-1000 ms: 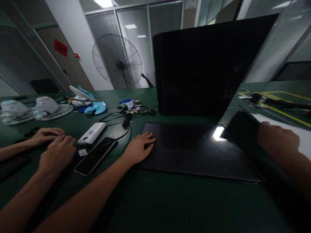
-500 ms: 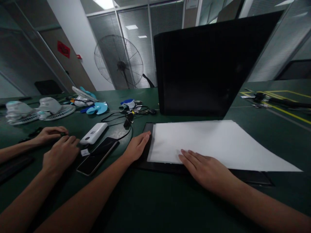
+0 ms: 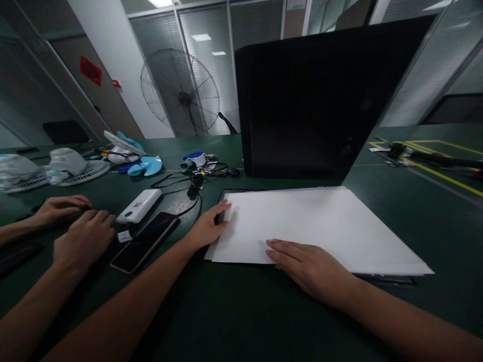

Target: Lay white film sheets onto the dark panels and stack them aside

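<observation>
My left hand lies flat on the left edge of the white sheet, fingers stretched toward its far-left corner. The grip is released and clasps nothing. My right hand rests palm down on the sheet's near edge, fingers spread and pointing left, its grip just as slack.

The sheet lies on a dark panel in the middle of the table, covering nearly all of it; only a strip along the near right and a bit at the far-left corner show. Just behind it a big black screen stands upright.

Toward the table's left edge lie a phone and a white power bank with a cable beside them. Another person's two hands rest there too, well apart from mine.
</observation>
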{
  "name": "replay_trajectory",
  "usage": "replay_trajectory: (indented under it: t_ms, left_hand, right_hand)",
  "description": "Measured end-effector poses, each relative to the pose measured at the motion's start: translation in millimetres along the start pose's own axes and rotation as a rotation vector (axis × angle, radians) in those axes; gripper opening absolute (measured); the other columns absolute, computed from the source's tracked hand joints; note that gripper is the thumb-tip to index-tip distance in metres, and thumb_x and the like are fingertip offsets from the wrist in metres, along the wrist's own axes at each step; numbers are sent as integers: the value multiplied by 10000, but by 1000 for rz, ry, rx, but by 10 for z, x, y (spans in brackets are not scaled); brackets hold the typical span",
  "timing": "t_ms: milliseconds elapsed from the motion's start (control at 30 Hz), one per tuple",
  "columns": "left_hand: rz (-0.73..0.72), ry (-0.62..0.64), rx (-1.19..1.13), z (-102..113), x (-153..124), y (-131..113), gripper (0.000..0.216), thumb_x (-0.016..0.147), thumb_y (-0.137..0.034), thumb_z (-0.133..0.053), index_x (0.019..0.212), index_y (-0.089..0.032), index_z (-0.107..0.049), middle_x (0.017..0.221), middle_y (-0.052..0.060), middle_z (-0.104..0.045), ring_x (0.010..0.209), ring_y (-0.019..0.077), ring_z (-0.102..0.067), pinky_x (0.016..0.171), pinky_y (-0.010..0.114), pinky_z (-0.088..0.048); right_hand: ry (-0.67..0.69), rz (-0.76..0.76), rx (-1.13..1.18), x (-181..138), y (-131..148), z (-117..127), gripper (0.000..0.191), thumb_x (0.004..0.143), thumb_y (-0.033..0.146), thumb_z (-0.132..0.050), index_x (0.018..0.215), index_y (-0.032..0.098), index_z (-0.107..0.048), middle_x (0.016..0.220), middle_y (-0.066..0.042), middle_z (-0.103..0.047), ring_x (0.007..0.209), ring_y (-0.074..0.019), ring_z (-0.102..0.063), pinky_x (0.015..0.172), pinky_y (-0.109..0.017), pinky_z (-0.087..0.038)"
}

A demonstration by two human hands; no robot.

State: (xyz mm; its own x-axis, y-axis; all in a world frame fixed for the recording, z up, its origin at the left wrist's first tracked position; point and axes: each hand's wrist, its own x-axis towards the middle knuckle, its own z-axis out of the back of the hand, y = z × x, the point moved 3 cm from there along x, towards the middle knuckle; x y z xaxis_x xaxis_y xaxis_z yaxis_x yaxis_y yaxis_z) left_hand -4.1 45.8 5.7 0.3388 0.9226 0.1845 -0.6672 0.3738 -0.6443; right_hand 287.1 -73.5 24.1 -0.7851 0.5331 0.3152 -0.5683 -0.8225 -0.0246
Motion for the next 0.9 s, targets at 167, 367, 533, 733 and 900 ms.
replay_trajectory:
  t_ms: [167, 367, 533, 733, 900]
  left_hand:
    - [9, -6, -16, -26, 36, 53, 571, 848, -289, -565, 1410, -196, -607, 1633, 104, -428, 1510, 272, -405, 1282, 484, -230]
    - [36, -2, -87, -42, 65, 84, 585, 841, -375, -602, 1393, -184, -631, 1587, 105, -496, 1504, 282, -415, 1290, 473, -197]
    - [98, -31, -168, -2, 55, -10, 506, 937, -494, -548, 1376, -266, -653, 1554, 33, -544, 1486, 313, -437, 1273, 474, -244]
    - [102, 17, -72, 27, 13, -163, 476, 990, -449, -483, 1434, -320, -593, 1608, -25, -463, 1516, 266, -393, 1282, 458, -226]
    - [121, 40, 32, 26, 0, -189, 494, 966, -422, -497, 1452, -371, -571, 1607, -59, -454, 1522, 273, -377, 1271, 489, -257]
  right_hand:
    - [65, -56, 154, -9, -70, 38, 442, 1008, 233, -538, 1442, 170, -595, 1492, -114, -554, 1326, -236, -584, 1062, -429, -556]
    - [-20, 9, -17, -77, -83, 12, 416, 1001, 124, -489, 1393, 130, -626, 1357, -130, -658, 1244, -218, -644, 1009, -370, -585]
    - [-8, -20, -273, -94, -96, 42, 459, 903, 59, -599, 1361, 74, -633, 1279, -185, -689, 1092, -249, -713, 841, -313, -622]
    - [192, -296, -275, -6, -176, 199, 477, 838, -15, -562, 1290, 104, -656, 1123, -171, -734, 814, -230, -739, 620, -297, -592]
    - [356, -694, -343, -268, -599, 387, 407, 838, -52, -489, 1162, 77, -700, 925, -180, -728, 740, -279, -730, 595, -349, -550]
